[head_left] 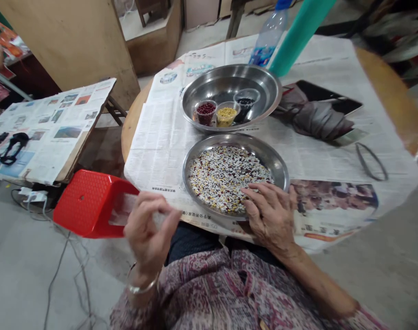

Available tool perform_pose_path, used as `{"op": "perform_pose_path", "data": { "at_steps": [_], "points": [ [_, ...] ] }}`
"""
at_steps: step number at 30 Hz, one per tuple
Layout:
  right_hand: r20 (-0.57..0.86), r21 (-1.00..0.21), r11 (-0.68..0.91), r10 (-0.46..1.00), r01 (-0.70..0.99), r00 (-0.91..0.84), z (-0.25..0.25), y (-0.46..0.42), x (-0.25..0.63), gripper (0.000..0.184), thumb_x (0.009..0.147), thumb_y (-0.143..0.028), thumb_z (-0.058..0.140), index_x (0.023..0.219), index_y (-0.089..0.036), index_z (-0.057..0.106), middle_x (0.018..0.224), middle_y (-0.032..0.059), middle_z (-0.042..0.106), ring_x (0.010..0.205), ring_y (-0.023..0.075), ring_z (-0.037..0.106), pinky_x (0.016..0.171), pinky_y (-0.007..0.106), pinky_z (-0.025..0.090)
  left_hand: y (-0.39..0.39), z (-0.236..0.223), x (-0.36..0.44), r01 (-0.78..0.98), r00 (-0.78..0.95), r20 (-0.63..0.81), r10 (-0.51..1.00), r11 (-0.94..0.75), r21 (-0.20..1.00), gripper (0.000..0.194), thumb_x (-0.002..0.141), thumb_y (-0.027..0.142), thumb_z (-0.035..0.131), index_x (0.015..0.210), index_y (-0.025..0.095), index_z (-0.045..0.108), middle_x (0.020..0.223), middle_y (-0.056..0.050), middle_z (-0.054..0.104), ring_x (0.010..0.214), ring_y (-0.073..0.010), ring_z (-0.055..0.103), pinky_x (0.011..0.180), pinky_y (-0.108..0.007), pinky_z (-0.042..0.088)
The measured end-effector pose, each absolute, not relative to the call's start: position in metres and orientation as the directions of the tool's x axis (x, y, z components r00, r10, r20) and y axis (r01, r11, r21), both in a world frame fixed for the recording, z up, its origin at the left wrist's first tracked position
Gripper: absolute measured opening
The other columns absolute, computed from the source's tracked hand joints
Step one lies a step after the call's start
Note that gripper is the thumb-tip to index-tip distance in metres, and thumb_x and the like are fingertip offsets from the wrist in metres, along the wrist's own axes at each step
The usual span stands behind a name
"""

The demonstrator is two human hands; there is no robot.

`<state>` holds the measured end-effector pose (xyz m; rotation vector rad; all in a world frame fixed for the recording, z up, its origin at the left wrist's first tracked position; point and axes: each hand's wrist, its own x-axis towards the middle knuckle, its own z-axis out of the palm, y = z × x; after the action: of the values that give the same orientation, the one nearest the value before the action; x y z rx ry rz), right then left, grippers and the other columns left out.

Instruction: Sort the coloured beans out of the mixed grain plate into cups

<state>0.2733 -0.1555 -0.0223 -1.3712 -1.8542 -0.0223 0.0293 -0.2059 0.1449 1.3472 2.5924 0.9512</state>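
A round steel plate (285, 170) holds a spread of white rice grains mixed with red, yellow and black beans (225, 176). My right hand (272, 211) lies over the plate's near right rim, fingers loosely stretched onto the grains. To the left of the plate, my left hand (150, 229) is raised off the table, its thumb and forefinger brought together; whatever may be in the pinch is too small to make out. Behind the plate, a larger steel basin (195, 87) contains clear cups of red beans (206, 112), yellow beans (225, 115) and black beans (245, 103).
Newspaper (154, 137) covers the round table. A water bottle (268, 36) and a green cylinder (301, 36) stand behind the basin. On the right lie a folded grey umbrella (312, 114), a dark tablet (328, 97) and a cord loop (371, 161). A red stool (88, 204) stands left.
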Motion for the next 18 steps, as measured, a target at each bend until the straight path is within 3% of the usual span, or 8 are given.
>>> {"op": "perform_pose_path", "data": {
  "at_steps": [2,5,9,18],
  "points": [
    [0.598,-0.446,0.421,0.797,0.790,-0.087,-0.024,-0.155,0.274,0.028,0.097,-0.026,0.057,0.123,-0.028,0.067,0.123,0.0070,0.070,0.122,0.0296,0.058,0.115,0.059,0.033,-0.170,0.106,0.023,0.802,-0.398,0.236,0.886,0.212,0.559,0.019,0.087,0.015,0.073,0.071,0.024,0.070,0.071,0.002,0.065,0.072,-0.0160,0.062,0.072,-0.025,0.057],
    [0.603,-0.463,0.442,0.792,0.768,-0.093,-0.024,-0.154,0.275,0.028,0.097,-0.026,0.056,0.123,-0.026,0.067,0.123,0.0092,0.070,0.122,0.0304,0.058,0.108,0.053,0.041,-0.146,0.055,0.010,0.879,-0.127,0.260,0.957,-0.013,0.477,0.006,0.087,0.018,0.077,0.087,0.024,0.075,0.090,-0.001,0.073,0.090,-0.0205,0.065,0.091,-0.035,0.050],
    [0.628,-0.460,0.460,0.773,0.760,-0.087,-0.023,-0.153,0.275,0.028,0.098,-0.025,0.056,0.124,-0.026,0.067,0.121,0.0099,0.070,0.120,0.0304,0.059,0.107,0.052,0.043,-0.142,0.032,0.009,0.927,-0.146,0.166,0.975,0.076,0.368,0.010,0.088,0.026,0.078,0.098,0.027,0.075,0.103,-0.003,0.074,0.101,-0.0252,0.061,0.092,-0.041,0.042],
    [0.622,-0.481,0.454,0.780,0.750,-0.074,-0.025,-0.154,0.275,0.029,0.097,-0.025,0.057,0.124,-0.027,0.067,0.121,0.0094,0.070,0.121,0.0305,0.059,0.106,0.051,0.046,-0.131,0.027,0.015,0.896,-0.203,0.076,0.976,0.154,0.416,0.006,0.092,0.024,0.072,0.087,0.026,0.074,0.098,-0.002,0.075,0.102,-0.0243,0.061,0.093,-0.040,0.038]
  ]
}}
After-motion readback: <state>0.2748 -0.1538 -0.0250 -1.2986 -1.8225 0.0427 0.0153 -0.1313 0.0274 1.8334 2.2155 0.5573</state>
